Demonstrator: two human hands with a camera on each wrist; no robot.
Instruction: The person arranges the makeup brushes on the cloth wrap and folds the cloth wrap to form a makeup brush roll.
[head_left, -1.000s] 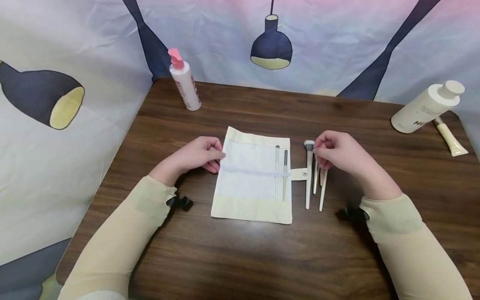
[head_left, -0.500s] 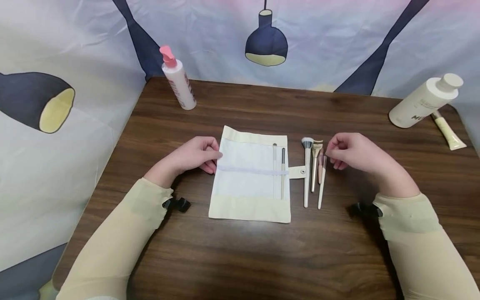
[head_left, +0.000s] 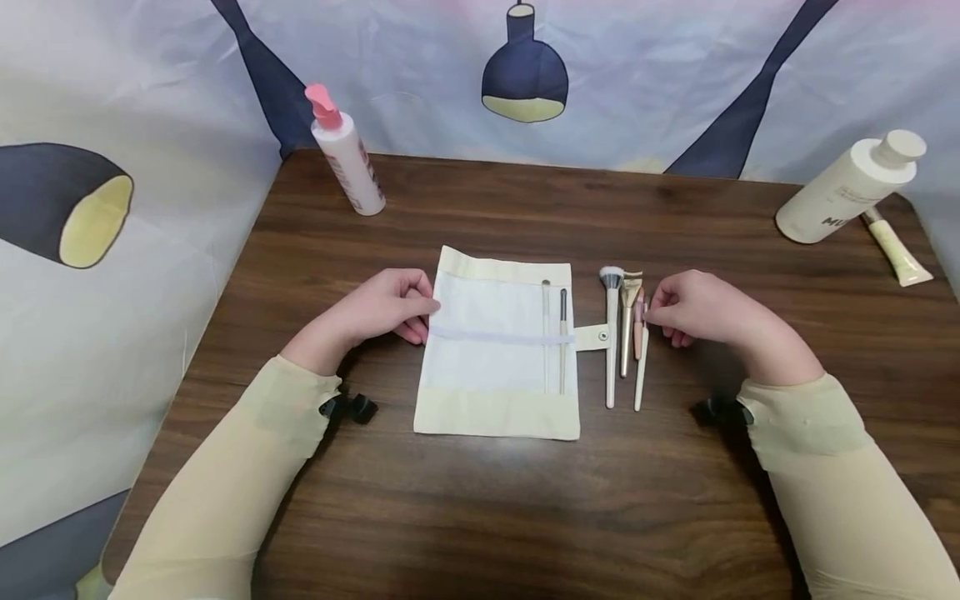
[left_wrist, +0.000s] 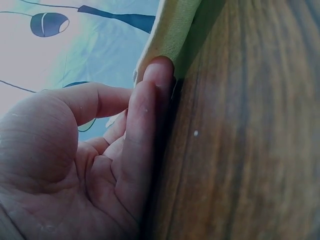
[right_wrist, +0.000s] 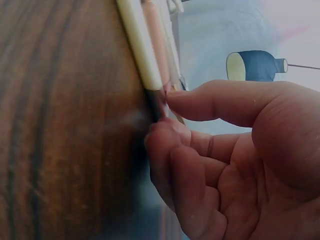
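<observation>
A cream fabric brush roll (head_left: 487, 414) lies unfolded on the table, with two slim makeup brushes, one pale (head_left: 546, 333) and one dark-tipped (head_left: 563, 342), under its elastic band. My left hand (head_left: 390, 307) pinches the roll's left edge between thumb and fingers; the left wrist view shows the cloth edge (left_wrist: 167, 37) at the fingertips. Right of the snap tab (head_left: 592, 337) several loose brushes lie side by side, among them a fluffy white-handled one (head_left: 611, 342) and a gold one (head_left: 627, 329). My right hand (head_left: 701, 307) pinches the slim white brush (right_wrist: 140, 45) near its dark ferrule.
A pink-topped pump bottle (head_left: 348, 162) stands at the back left of the wooden table (head_left: 480, 517). At the back right are a large white bottle (head_left: 847, 187) and a cream tube (head_left: 896, 250). A printed cloth (head_left: 420, 75) hangs behind.
My right hand moved from above the loose brushes to their right side, then back in to the slim white brush's upper end. My left hand stays at the roll's edge.
</observation>
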